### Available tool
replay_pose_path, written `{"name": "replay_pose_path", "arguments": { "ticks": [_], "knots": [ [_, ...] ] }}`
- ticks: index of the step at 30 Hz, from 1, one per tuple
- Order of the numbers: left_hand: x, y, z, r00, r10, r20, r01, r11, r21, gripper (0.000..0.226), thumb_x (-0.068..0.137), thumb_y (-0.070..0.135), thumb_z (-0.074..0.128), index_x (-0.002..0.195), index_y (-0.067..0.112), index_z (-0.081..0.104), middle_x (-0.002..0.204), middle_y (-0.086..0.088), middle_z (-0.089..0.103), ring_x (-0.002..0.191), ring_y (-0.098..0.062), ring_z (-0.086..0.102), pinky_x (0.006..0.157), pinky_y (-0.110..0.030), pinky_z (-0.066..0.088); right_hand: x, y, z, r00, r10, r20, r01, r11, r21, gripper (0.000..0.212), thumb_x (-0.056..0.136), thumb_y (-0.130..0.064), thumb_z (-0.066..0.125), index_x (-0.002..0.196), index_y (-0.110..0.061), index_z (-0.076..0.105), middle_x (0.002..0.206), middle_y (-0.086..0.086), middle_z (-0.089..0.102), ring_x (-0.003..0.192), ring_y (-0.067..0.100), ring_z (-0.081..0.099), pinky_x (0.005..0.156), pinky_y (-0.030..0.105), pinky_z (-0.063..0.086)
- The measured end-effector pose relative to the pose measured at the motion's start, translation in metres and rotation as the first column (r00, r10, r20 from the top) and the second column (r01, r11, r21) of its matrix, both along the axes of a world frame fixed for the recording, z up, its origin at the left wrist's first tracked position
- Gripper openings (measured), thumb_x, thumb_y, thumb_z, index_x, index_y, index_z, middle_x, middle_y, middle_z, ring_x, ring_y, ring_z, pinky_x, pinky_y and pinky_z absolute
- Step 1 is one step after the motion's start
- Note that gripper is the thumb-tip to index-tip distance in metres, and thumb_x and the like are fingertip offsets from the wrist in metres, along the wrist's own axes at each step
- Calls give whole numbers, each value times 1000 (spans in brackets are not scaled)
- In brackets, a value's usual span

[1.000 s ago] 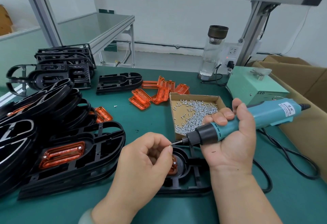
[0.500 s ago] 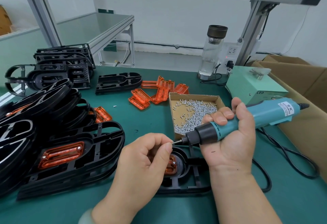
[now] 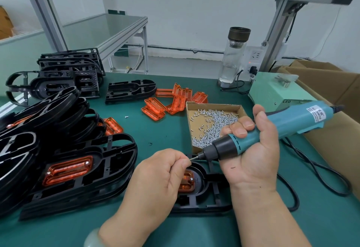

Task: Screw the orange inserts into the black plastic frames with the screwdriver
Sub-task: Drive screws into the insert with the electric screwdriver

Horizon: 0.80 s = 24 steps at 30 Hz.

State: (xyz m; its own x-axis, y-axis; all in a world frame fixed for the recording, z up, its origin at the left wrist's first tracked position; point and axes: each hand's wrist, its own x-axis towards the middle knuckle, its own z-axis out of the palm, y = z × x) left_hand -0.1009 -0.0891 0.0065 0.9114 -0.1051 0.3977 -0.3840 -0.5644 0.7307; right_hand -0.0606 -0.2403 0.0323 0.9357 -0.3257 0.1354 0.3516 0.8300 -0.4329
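Observation:
My right hand (image 3: 253,153) grips a teal electric screwdriver (image 3: 272,129), held nearly level with its bit pointing left. My left hand (image 3: 155,176) pinches a small screw (image 3: 191,159) at the bit's tip. Below both hands lies a black plastic frame (image 3: 212,192) with an orange insert (image 3: 188,181) seated in it, partly hidden by my left hand; one screw shows in its corner. A cardboard tray of screws (image 3: 212,126) sits just behind. Loose orange inserts (image 3: 171,102) lie further back.
Finished black frames with orange inserts (image 3: 74,170) are stacked at the left, more empty frames (image 3: 66,77) behind them. A water bottle (image 3: 233,55), a green power box (image 3: 276,92) and cardboard boxes (image 3: 335,94) stand at the right. The screwdriver's cable (image 3: 311,178) loops on the green mat.
Almost nothing has moved. My left hand has shifted slightly left, showing more of the orange insert under it, while its fingertips stay at the screwdriver's bit.

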Motion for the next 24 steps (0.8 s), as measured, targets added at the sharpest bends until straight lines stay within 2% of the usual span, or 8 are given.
{"name": "replay_pose_path", "arguments": {
  "ticks": [3, 4, 5, 7, 12, 17, 20, 24],
  "knots": [
    [-1, -3, 1, 999, 39, 35, -40, 998, 39, 13, 87, 39, 50, 76, 36, 57, 86, 20, 59, 76, -4, 55, 62, -18, 43, 0, 1, 0, 1000, -16, -6, 16, 1000, -23, 15, 79, -23, 57, 94, -23, 57, 59, -11, 47, 46, 3, 43, 56, 20, 43],
    [-1, -4, 0, 998, 44, 39, -45, 999, 20, 10, 88, 33, 56, 79, 36, 59, 86, 19, 60, 77, -4, 57, 64, -17, 44, 0, 2, 0, 1000, -21, -7, 21, 999, -37, 15, 79, -23, 57, 94, -23, 57, 59, -11, 46, 46, 3, 43, 56, 20, 43],
    [-1, -4, 0, 998, 51, 41, -51, 999, -7, 17, 88, 25, 62, 75, 36, 61, 85, 19, 62, 79, -3, 59, 66, -15, 45, 1, 2, 0, 1000, -26, -8, 26, 999, -47, 14, 79, -23, 57, 93, -23, 57, 59, -10, 46, 46, 4, 43, 56, 20, 43],
    [-2, -5, 1, 998, 64, 8, -63, 994, -89, 31, 82, 14, 68, 70, 42, 63, 81, 21, 65, 78, -1, 61, 65, -9, 45, 1, 1, 0, 999, -32, -14, 31, 999, -44, 14, 79, -23, 57, 93, -23, 57, 59, -10, 46, 46, 4, 43, 56, 21, 43],
    [-4, -10, 2, 995, -7, -102, -27, 944, -329, 38, 74, 5, 75, 79, 41, 67, 82, 15, 70, 62, 1, 61, 57, -5, 45, 1, -3, 0, 998, -26, -51, 27, 999, 26, 14, 79, -24, 59, 93, -24, 57, 59, -11, 46, 45, 3, 43, 57, 20, 42],
    [-2, -9, 1, 995, 43, -92, -72, 942, -329, 26, 75, 9, 75, 70, 34, 71, 67, 15, 69, 57, 0, 62, 56, -6, 46, 2, -3, 0, 998, -22, -66, 25, 999, 44, 12, 79, -23, 59, 91, -23, 57, 59, -11, 46, 45, 3, 43, 57, 19, 42],
    [-2, -8, 2, 996, 79, -37, -86, 955, -284, 27, 75, 9, 74, 65, 34, 71, 64, 16, 68, 58, -2, 63, 55, -6, 45, 2, -1, 0, 998, -18, -67, 22, 998, 51, 12, 80, -23, 58, 91, -23, 57, 59, -11, 46, 45, 3, 43, 56, 19, 42],
    [-2, -8, 3, 998, 59, -23, -63, 944, -323, 24, 75, 10, 72, 76, 34, 72, 65, 12, 68, 56, -5, 63, 53, -10, 48, 2, 2, -1, 998, -15, -67, 19, 998, 60, 14, 79, -23, 59, 92, -24, 56, 58, -11, 47, 45, 2, 44, 55, 18, 42]
  ]
}}
